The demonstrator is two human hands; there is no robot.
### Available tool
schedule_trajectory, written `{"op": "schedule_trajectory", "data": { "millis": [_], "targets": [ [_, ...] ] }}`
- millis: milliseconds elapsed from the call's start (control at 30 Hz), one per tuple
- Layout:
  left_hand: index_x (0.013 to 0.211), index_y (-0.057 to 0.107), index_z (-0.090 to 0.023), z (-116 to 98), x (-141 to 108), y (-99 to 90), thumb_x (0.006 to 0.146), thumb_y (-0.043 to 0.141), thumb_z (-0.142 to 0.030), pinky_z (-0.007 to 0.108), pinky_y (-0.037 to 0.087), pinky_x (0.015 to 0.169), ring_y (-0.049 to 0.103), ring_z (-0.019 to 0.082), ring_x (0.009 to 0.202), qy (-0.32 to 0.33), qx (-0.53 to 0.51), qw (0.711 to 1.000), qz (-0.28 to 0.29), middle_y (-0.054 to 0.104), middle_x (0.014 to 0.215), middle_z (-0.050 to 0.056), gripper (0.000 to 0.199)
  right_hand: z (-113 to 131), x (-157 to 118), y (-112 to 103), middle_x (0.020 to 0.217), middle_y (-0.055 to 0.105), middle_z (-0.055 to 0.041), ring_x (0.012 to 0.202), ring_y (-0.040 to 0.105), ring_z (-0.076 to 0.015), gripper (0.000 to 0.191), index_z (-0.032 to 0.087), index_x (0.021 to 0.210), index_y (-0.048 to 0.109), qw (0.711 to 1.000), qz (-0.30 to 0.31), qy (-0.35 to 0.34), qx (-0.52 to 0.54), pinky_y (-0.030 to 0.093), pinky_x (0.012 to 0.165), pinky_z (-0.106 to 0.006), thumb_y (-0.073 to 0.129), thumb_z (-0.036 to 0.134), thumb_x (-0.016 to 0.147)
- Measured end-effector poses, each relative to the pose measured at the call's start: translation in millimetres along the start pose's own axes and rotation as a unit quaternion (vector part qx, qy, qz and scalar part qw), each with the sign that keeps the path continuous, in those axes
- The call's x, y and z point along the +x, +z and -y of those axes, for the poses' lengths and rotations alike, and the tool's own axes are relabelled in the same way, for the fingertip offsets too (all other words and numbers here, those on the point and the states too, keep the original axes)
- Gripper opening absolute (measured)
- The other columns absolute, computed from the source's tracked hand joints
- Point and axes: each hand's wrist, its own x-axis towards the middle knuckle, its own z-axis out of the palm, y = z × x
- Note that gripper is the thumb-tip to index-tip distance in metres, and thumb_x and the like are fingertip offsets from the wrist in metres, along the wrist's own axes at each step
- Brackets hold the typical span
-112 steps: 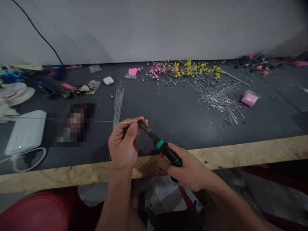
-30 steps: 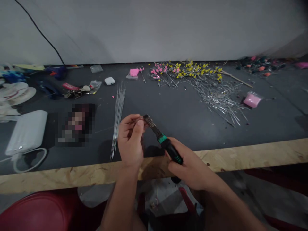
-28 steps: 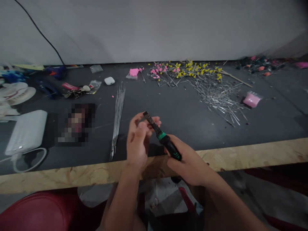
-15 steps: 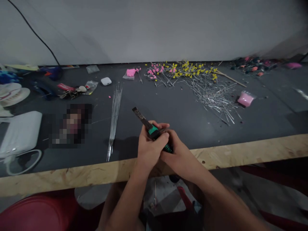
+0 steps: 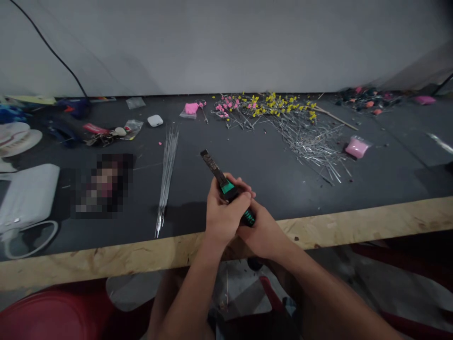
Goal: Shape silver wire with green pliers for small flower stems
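Both hands are together over the table's front edge, wrapped around a black-and-green tool [image 5: 229, 188] with a long, flat, dark end. The flat end points up and to the left, away from me. My left hand [image 5: 223, 212] closes around its upper part, thumb lying across the top. Lower down, my right hand [image 5: 264, 231] grips the handle, where green lettering shows between the hands. Fingers cover much of the handle, so its exact kind cannot be made out. Left of my hands lies a bundle of thin silver wires [image 5: 167, 174].
Pink and yellow wire-stemmed flower pieces [image 5: 269, 104] lie along the back, beside a loose heap of silver wires [image 5: 314, 141]. A pink packet [image 5: 357, 147] sits to the right. Keys [image 5: 106, 137], a white earbud case [image 5: 155, 121] and a white power bank [image 5: 33, 193] are on the left.
The tool's flat end has swung a little to the right and up, and my hands have turned with it. Both hands keep their hold.
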Motion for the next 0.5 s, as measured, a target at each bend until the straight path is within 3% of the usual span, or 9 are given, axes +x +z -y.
{"op": "schedule_trajectory", "data": {
  "millis": [67, 133, 200, 333, 500],
  "targets": [
    [0.092, 0.055, -0.023, 0.1, 1.2, -5.1, 0.073, 0.069, -0.023, 0.034, 0.053, 0.083, 0.069, 0.017, 0.083, -0.001, -0.002, 0.999, 0.047, 0.07, 0.084, 0.0, 0.024, 3.4, -3.5, -4.9, 0.087, 0.06, -0.0018, 0.079, 0.055, -0.0164, 0.037, 0.019, 0.108, 0.054, 1.0, 0.007, 0.02, 0.01, 0.045, 0.071, -0.029, 0.054, 0.011, 0.071],
    [0.102, 0.06, -0.021, -2.0, 4.1, -10.9, 0.079, 0.064, -0.038, 0.036, 0.048, 0.095, 0.063, 0.023, 0.107, 0.013, -0.016, 0.996, 0.085, 0.069, 0.108, 0.008, 0.029, 7.5, -9.1, -11.4, 0.076, 0.052, 0.0024, 0.068, 0.048, -0.0123, 0.023, 0.02, 0.092, 0.054, 0.998, 0.025, 0.048, 0.014, 0.041, 0.063, -0.025, 0.051, 0.011, 0.072],
    [0.106, 0.064, -0.022, -6.9, 8.1, -16.3, 0.084, 0.056, -0.042, 0.038, 0.043, 0.102, 0.054, 0.024, 0.121, 0.044, -0.034, 0.996, 0.071, 0.064, 0.123, 0.008, 0.03, 11.1, -15.2, -16.9, 0.069, 0.043, 0.0048, 0.061, 0.04, -0.0101, 0.015, 0.02, 0.081, 0.048, 0.997, 0.046, 0.062, 0.013, 0.036, 0.056, -0.022, 0.05, 0.009, 0.07],
    [0.103, 0.066, -0.026, -21.5, 14.0, -25.7, 0.087, 0.056, -0.032, 0.039, 0.048, 0.098, 0.063, 0.021, 0.109, 0.116, -0.039, 0.992, 0.0, 0.069, 0.112, 0.004, 0.02, 14.0, -24.4, -18.9, 0.068, 0.039, 0.0057, 0.06, 0.035, -0.0096, 0.016, 0.021, 0.079, 0.044, 0.994, 0.081, 0.072, 0.001, 0.032, 0.053, -0.021, 0.049, 0.009, 0.07],
    [0.091, 0.068, -0.024, -33.9, 13.7, -35.6, 0.087, 0.058, -0.03, 0.033, 0.057, 0.082, 0.071, 0.018, 0.088, 0.143, -0.017, 0.989, -0.025, 0.074, 0.093, 0.002, 0.012, 11.4, -26.2, -14.4, 0.068, 0.037, 0.0058, 0.06, 0.034, -0.0096, 0.016, 0.022, 0.082, 0.045, 0.991, 0.104, 0.084, -0.01, 0.031, 0.053, -0.021, 0.048, 0.009, 0.072]
  ]
}}
